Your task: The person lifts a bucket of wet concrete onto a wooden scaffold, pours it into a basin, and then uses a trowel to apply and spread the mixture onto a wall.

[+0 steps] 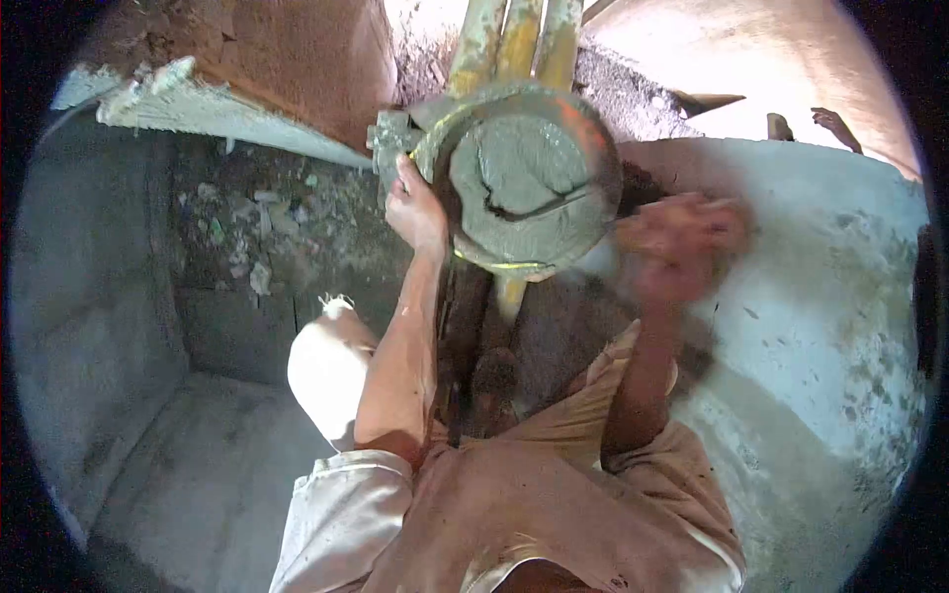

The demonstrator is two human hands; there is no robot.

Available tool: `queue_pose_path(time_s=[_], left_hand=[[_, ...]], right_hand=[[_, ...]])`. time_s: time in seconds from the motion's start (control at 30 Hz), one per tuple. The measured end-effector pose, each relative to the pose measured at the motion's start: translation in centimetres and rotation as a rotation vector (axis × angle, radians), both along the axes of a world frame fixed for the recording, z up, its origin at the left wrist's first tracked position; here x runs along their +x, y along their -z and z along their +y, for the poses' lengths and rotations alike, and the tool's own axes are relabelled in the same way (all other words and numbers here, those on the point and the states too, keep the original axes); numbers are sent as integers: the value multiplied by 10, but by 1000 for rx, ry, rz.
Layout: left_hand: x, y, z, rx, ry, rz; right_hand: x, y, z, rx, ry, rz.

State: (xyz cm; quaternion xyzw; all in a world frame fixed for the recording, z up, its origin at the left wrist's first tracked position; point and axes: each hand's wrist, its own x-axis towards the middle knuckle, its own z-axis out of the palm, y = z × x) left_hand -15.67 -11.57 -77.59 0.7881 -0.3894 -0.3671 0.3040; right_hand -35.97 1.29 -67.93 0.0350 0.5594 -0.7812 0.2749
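A round pan (532, 269) full of wet grey mortar (524, 163) sits in front of me, on or just above several yellowish poles. A dark curved groove runs across the mortar. My left hand (415, 210) is closed on the pan's left rim, thumb upward. Beside its fingertips is a rough grey lump (388, 138) whose kind I cannot make out. My right hand (682, 247) is just off the pan's right side, smeared by motion. Its fingers are too blurred to show whether they hold anything.
The yellowish poles (519, 44) run away from me beyond the pan. A pale plastered surface (811, 316) lies to the right, a grey wall (84, 247) to the left. Rubble (262, 232) covers ground below a rough-edged brown board (267, 59). Part of another hand (835, 127) shows at far right.
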Motion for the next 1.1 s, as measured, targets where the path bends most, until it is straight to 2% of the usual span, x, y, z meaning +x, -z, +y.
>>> queue_pose_path(time_s=[0.13, 0.2, 0.27, 0.33, 0.37, 0.4, 0.47, 0.53, 0.6, 0.67, 0.7, 0.73, 0.77, 0.83, 0.87, 0.93, 1.0, 1.03, 1.07, 1.1], left_hand=[[-2, -6, -2, -7, -8, 111], [-4, -2, -2, -65, -49, 50], [-1, -19, -9, -65, 40, 14], [-5, -22, -5, -26, 7, 154], [-2, -17, -6, 39, 18, 132], [-2, 6, -3, -12, -34, 146], [-2, -9, -4, -16, -5, 132], [0, -10, -4, -32, -9, 132], [-3, -13, -5, -48, -38, 98], [0, 17, -1, -80, -41, 98], [-2, -14, -1, -6, -23, 142], [-5, -21, -2, 7, -23, 144], [-5, -19, -3, -10, -27, 156], [0, 5, -1, -22, -6, 95], [-2, -13, -1, -28, 7, 202], [-3, -4, -2, -47, -13, 211], [-3, 0, 0, -64, -6, 167], [-2, -2, -3, -67, 1, 113], [-4, -13, -4, -90, -22, 197], [-4, -16, -6, -106, -18, 174]], right_hand=[[5, -12, -28, 430, -475, 764], [5, 37, -87, 612, -436, 1200], [13, 28, -132, 435, -381, 1046], [-8, 11, -150, 1305, 113, 2195], [-40, 27, -145, 782, -103, 2064], [1, -27, -125, 455, -331, 1190], [-31, 31, -112, 1046, -70, 2106], [19, 33, -70, 1010, -176, 1792], [7, 67, -27, 601, -208, 1546], [45, 15, -9, 36, -288, 671], [43, 12, 2, 44, -283, 679], [40, 9, 14, 14, -241, 771], [39, 3, 15, -19, -204, 855], [6, -36, 20, 8, -415, 1267], [-5, -14, 31, 24, -423, 1248], [-27, 39, 33, 50, -386, 604], [2, 55, -54, 293, -187, 1431], [19, 46, -89, 398, -238, 1200], [29, 33, -115, 496, -284, 957], [23, 24, -127, 487, -272, 953]])
